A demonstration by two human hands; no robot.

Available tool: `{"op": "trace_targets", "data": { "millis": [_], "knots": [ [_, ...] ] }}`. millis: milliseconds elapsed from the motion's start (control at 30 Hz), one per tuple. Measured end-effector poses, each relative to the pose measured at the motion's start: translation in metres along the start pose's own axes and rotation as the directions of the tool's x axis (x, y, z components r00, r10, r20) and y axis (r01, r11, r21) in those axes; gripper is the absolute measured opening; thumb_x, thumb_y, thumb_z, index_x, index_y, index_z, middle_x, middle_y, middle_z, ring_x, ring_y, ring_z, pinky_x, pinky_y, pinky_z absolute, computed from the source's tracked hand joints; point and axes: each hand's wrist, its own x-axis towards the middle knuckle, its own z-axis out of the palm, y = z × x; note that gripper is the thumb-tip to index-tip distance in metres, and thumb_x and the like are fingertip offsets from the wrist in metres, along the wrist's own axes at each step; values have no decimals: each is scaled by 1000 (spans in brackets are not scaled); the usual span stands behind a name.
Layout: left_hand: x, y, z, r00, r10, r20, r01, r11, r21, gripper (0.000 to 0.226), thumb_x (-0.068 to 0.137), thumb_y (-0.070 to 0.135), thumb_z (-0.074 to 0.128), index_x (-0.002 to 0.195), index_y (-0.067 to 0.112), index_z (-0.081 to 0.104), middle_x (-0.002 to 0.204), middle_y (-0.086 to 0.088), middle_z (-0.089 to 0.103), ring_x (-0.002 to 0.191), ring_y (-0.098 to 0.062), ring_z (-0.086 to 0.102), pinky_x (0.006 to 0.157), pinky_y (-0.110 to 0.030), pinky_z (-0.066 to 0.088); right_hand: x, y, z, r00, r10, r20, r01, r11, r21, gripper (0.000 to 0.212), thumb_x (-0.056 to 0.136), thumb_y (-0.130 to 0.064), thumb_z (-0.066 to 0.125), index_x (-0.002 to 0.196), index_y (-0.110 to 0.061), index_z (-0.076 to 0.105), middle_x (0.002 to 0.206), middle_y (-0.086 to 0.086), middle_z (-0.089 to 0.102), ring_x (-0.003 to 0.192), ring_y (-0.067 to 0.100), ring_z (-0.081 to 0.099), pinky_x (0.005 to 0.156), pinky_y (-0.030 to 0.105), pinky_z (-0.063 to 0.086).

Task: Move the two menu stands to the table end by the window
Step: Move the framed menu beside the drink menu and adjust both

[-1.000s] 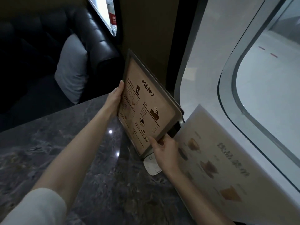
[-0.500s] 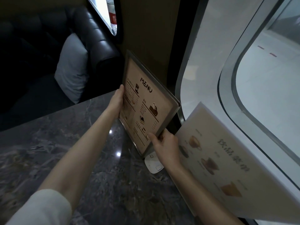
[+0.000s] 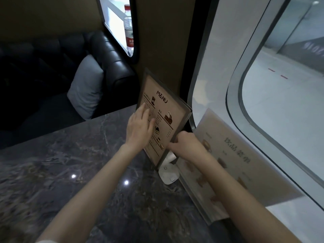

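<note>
A brown MENU stand [image 3: 166, 111] in a dark frame stands upright at the window end of the dark marble table [image 3: 70, 172]. My right hand [image 3: 185, 142] grips its lower right edge. My left hand [image 3: 140, 127] hovers open in front of its face, fingers spread, apart from the frame. A second, paler menu stand [image 3: 233, 163] with drink pictures and Chinese writing leans along the window side, right of the first and behind my right forearm.
A small white device [image 3: 169, 174] lies on the table at the foot of the MENU stand. A black sofa [image 3: 108, 55] with a grey cushion [image 3: 87, 88] is beyond the table's far edge. A water bottle [image 3: 129, 30] stands on a ledge. The curved window frame [image 3: 235, 102] runs along the right.
My left hand has let go of the MENU stand's left edge and now floats open in front of it. The stand stands more upright on the table. My right hand keeps its grip.
</note>
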Motion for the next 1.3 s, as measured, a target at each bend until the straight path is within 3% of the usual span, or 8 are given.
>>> {"op": "trace_targets", "data": {
  "millis": [167,367,467,567,767,967,1167,1300],
  "knots": [
    [-41,9,8,979,198,-36,-193,974,116,38,90,16,49,125,1,49,138,-20,47,128,-32,43,105,-50,36,-21,-37,-47,941,-277,-192,256,958,-126,18,87,-14,53,101,-9,62,113,10,65,93,21,62,61,16,49],
    [-78,-8,40,989,-88,121,91,996,-19,50,94,26,42,139,8,29,152,-14,21,139,-27,22,113,-45,24,-15,-59,-101,850,-512,-122,468,841,-271,18,89,-13,50,103,-14,61,105,4,66,86,8,56,62,9,41],
    [-81,-16,52,895,-338,292,430,829,-358,53,94,28,45,141,12,25,152,-10,16,138,-28,21,112,-44,25,2,-60,-110,890,-453,-51,422,861,-282,22,91,-17,48,111,-12,56,112,8,64,90,13,55,69,17,46],
    [-78,-21,56,750,-419,512,660,431,-615,38,93,31,45,128,16,43,130,-4,48,126,-25,43,98,-40,43,19,-59,-112,954,-295,-47,270,919,-288,30,90,-26,50,113,-7,55,110,12,64,90,19,58,75,28,47],
    [-69,-40,79,644,-431,632,732,107,-673,41,93,41,42,123,15,53,121,-8,62,111,-23,58,97,-43,46,33,-50,-119,979,-90,183,102,993,-57,22,84,-24,60,95,-5,64,93,10,70,81,19,69,70,28,58],
    [-67,-45,94,628,-448,636,719,22,-695,34,90,49,43,108,27,61,102,7,70,84,-2,67,62,-16,50,36,-48,-124,969,-48,242,48,999,7,7,78,-13,68,79,-6,66,85,9,72,75,19,72,69,30,60],
    [-74,-52,110,606,-429,670,727,-45,-685,58,75,64,54,120,27,56,119,2,65,111,-17,59,99,-38,44,36,-42,-122,973,-90,215,75,994,76,5,79,-10,66,76,-6,66,78,4,71,72,17,71,66,28,60],
    [-74,-55,113,634,-401,662,713,-29,-701,73,59,71,63,118,30,57,123,1,63,115,-20,56,104,-46,40,36,-41,-124,971,-108,213,93,993,77,6,80,-10,65,77,-5,67,78,4,71,71,17,71,64,27,60]
  ]
}}
